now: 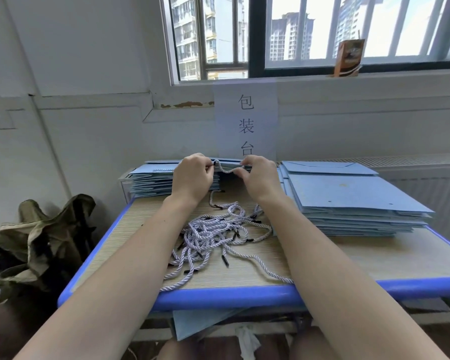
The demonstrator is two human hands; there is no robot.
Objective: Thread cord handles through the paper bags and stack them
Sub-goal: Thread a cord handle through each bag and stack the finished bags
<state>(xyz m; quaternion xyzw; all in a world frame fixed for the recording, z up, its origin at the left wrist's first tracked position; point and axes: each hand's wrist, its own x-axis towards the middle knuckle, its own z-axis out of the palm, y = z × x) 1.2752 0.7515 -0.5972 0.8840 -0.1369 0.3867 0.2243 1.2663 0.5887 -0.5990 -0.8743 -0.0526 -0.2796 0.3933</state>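
Hands pinched one cord [226,169]: left hand [194,175] and right hand [259,176] at the top bag [151,169] of the far stack. Paper sign [246,120] behind read 包装台.

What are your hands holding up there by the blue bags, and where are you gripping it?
Both hands pinch one white cord handle: left hand near its black-tipped end, right hand further along.

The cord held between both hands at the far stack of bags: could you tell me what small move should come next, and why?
Probably draw the cord snug and release: both the left hand and right hand pinch it atop the left stack, and it sags between them.
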